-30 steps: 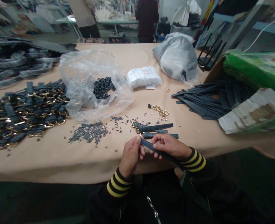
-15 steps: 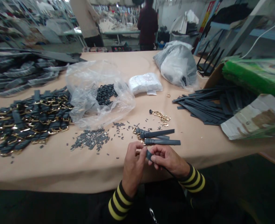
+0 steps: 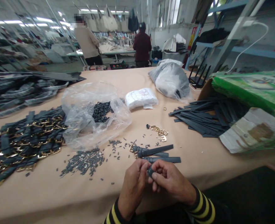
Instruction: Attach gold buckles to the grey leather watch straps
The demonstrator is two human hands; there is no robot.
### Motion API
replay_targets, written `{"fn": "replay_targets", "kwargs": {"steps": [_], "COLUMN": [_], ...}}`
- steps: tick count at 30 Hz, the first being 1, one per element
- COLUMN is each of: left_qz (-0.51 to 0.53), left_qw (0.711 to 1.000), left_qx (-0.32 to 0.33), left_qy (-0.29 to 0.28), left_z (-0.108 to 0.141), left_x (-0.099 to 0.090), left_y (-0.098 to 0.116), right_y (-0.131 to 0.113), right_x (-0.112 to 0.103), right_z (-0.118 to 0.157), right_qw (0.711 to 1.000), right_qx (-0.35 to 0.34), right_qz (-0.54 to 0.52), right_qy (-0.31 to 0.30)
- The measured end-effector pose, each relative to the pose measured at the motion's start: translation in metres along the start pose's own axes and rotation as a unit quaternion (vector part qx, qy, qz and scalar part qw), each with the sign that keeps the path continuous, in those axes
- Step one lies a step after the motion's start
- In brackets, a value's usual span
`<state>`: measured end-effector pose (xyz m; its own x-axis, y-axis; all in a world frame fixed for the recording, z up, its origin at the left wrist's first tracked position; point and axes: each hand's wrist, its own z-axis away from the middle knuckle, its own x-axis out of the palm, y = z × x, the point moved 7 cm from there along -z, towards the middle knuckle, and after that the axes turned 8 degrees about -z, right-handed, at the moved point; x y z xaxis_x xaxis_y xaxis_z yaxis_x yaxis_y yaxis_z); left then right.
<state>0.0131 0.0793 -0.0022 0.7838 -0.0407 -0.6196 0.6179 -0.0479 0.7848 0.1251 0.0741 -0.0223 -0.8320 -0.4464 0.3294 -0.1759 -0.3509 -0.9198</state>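
Observation:
A dark strap (image 3: pixel 150 171) is pinched between my two hands near the table's front edge; only a short bent bit of it shows. My left hand (image 3: pixel 135 182) closes on its left side with thumb and forefinger. From the right, my right hand (image 3: pixel 168 179) grips the same piece, thumb on top, and hides the rest. Just beyond my fingers lie several buckled straps (image 3: pixel 156 150), their gold buckles (image 3: pixel 132 148) pointing left. Farther off are a small heap of loose gold buckles (image 3: pixel 160 130) and scattered small dark pieces (image 3: pixel 83 161).
To the left is a large pile of buckled straps (image 3: pixel 27 137). A clear plastic bag (image 3: pixel 74 124) holds black loops (image 3: pixel 102 111). A white packet (image 3: pixel 141 98) and a full bag (image 3: pixel 168 81) stand behind. Plain strips (image 3: pixel 200 116) spill from a green box (image 3: pixel 249 90) at right. Two people stand beyond the table.
The camera view has tipped upward, so the table sits lower in the picture. Both hands still hold the strap, and its visible part now looks shorter and more bent.

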Motion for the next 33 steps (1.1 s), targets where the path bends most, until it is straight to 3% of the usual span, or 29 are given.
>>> {"fn": "replay_targets", "kwargs": {"steps": [4, 5, 8, 12, 16, 21, 25, 26, 28, 30, 33], "left_qz": [-0.182, -0.211, -0.232, -0.232, -0.202, -0.120, 0.015, 0.136, 0.314, 0.404, 0.456], "left_qw": [0.968, 0.962, 0.967, 0.970, 0.978, 0.992, 0.998, 0.988, 0.941, 0.900, 0.871], "left_qx": [0.111, 0.120, 0.099, 0.069, 0.058, 0.040, 0.011, -0.027, -0.101, -0.147, -0.176], "left_qy": [0.135, 0.128, 0.022, 0.018, 0.007, -0.025, -0.056, -0.063, -0.071, -0.073, -0.055], "left_z": [-0.039, -0.054, -0.109, -0.166, -0.187, -0.179, -0.142, -0.128, -0.097, -0.069, -0.040], "left_x": [-0.032, -0.033, -0.012, 0.014, 0.028, 0.014, -0.010, -0.014, -0.016, -0.011, -0.002], "left_y": [0.013, 0.014, 0.011, 0.006, -0.003, -0.007, -0.002, -0.004, -0.009, -0.012, -0.015], "right_y": [-0.012, -0.014, -0.013, -0.006, -0.004, -0.017, -0.031, -0.033, -0.037, -0.039, -0.041], "right_x": [-0.021, -0.027, -0.039, -0.054, -0.065, -0.066, -0.059, -0.055, -0.044, -0.034, -0.022], "right_z": [-0.004, -0.005, -0.010, -0.012, -0.013, -0.018, -0.016, -0.015, -0.014, -0.014, -0.013], "right_qw": [0.999, 0.999, 0.999, 0.997, 0.996, 0.996, 0.991, 0.988, 0.985, 0.983, 0.974], "right_qx": [-0.012, -0.011, 0.009, 0.018, 0.010, -0.011, -0.041, -0.052, -0.068, -0.078, -0.087], "right_qz": [0.009, 0.011, 0.006, -0.005, -0.012, 0.007, 0.087, 0.106, 0.133, 0.146, 0.184], "right_qy": [0.043, 0.048, 0.053, 0.076, 0.086, 0.084, 0.098, 0.096, 0.085, 0.082, 0.100]}}
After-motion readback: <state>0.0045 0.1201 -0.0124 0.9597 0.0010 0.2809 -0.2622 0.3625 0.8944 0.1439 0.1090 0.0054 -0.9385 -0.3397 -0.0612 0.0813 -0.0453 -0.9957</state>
